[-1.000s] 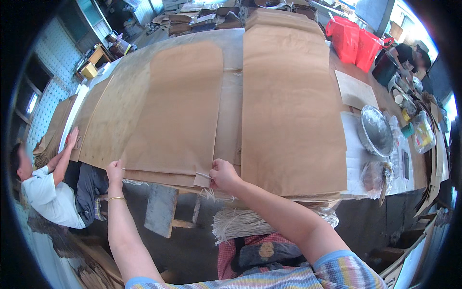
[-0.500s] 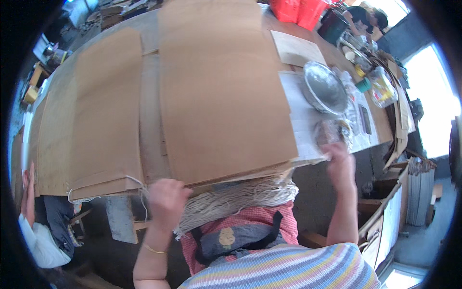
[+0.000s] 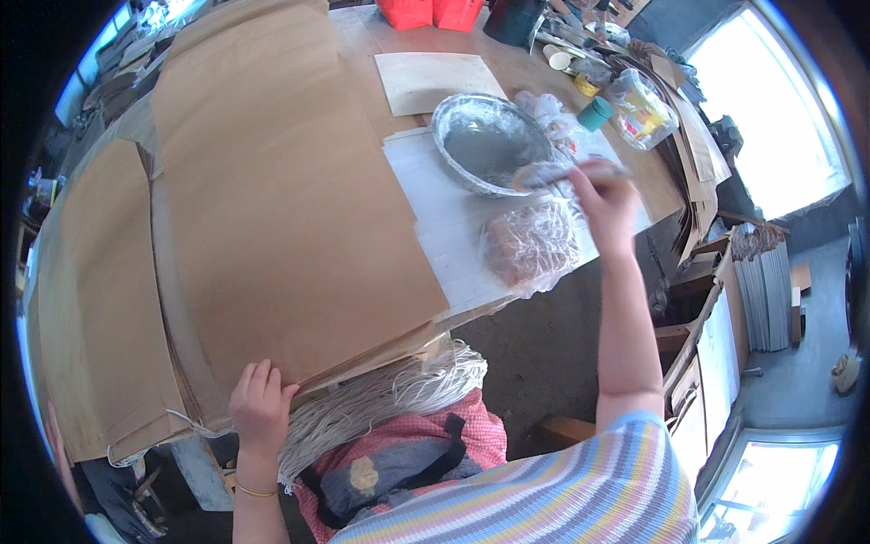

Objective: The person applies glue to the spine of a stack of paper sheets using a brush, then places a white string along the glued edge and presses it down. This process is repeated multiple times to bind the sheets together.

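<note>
A stack of large brown paper sheets (image 3: 281,208) lies on the table. My left hand (image 3: 262,401) rests at its near edge, its fingers extended over the top sheet. My right hand (image 3: 605,204) is closed around the handle of a brush (image 3: 542,174), slightly smeared by motion. The brush head is at the near right rim of a metal bowl (image 3: 489,145), which holds a greyish substance. Just nearer to me sits a pinkish block wrapped in clear plastic (image 3: 533,243). White strings (image 3: 381,408) hang in a thick bundle below the paper, above my lap.
A second brown paper stack (image 3: 104,308) lies at left. Behind the bowl is a pale board (image 3: 437,82); to its right stand a green-lidded jar (image 3: 595,113) and a clear plastic tub (image 3: 643,111). Red bags (image 3: 430,11) are at the back. Wooden shelving (image 3: 698,354) stands at right.
My right hand has moved from beside the wrapped block to the bowl, and the brush now shows in it. My left hand has uncurled onto the paper edge. The view has turned right.
</note>
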Available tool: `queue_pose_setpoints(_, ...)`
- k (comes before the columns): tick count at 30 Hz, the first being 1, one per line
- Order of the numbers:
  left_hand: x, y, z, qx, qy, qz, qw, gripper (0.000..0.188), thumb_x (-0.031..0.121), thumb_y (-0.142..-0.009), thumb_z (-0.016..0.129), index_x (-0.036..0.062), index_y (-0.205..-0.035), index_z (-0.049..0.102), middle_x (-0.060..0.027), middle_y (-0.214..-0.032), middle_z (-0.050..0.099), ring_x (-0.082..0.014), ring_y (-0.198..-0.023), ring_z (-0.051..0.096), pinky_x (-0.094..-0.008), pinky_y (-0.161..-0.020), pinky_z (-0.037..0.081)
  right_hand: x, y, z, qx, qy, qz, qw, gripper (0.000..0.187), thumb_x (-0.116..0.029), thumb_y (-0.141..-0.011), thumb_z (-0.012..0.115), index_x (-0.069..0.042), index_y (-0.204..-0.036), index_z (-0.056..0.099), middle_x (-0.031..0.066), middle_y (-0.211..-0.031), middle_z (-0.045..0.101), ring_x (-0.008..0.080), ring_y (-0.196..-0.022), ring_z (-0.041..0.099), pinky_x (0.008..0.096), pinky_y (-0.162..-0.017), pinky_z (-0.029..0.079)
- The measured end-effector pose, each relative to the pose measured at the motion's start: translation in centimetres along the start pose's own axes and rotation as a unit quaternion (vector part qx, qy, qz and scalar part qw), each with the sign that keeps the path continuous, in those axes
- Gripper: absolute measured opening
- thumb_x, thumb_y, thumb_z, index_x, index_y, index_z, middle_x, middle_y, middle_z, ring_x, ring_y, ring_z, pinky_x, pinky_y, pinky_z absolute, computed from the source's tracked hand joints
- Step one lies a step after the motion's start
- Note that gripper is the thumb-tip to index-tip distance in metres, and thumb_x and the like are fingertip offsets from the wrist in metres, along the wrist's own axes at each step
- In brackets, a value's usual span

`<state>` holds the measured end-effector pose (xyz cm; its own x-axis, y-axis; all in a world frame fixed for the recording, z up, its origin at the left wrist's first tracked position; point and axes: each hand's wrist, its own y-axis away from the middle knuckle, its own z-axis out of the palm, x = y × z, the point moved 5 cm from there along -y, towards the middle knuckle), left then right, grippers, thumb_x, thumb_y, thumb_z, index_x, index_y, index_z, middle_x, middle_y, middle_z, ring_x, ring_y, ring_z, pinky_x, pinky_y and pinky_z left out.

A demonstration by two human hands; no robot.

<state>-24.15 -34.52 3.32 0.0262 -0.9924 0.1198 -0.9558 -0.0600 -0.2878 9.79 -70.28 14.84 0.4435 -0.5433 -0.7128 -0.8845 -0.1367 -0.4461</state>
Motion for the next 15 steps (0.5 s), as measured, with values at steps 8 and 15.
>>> queue_pose_setpoints(8,4.6,5.1,1.0,-0.1,0.084,-0.025,0.991,0.027,0.024,-0.077,0.066,0.0045,-0.095,0.061,-0.0136,-0.088,0.057,-0.0319,-0.085,0.055,-0.0451,-0.076,0.044,8.7,-6.6,8.2,-0.041,0.133,0.079,0.987,0.028,-0.027,-0.079,0.071,0.0,-0.081,0.067,0.0057,-0.064,0.063,0.0128,-0.057,0.059,0.0275,-0.055,0.046)
queue_pose_setpoints(15,2.7,10.7,6.9,-0.168,0.103,-0.042,0.98,0.009,0.013,-0.073,0.056,0.0077,-0.08,0.058,-0.01,-0.073,0.056,-0.0313,-0.075,0.057,-0.045,-0.065,0.046,7.0,-6.3,6.3,-0.047,0.092,0.133,0.986,0.034,-0.03,-0.082,0.07,0.003,-0.073,0.065,0.0049,-0.057,0.059,0.0101,-0.049,0.054,0.0257,-0.046,0.043)
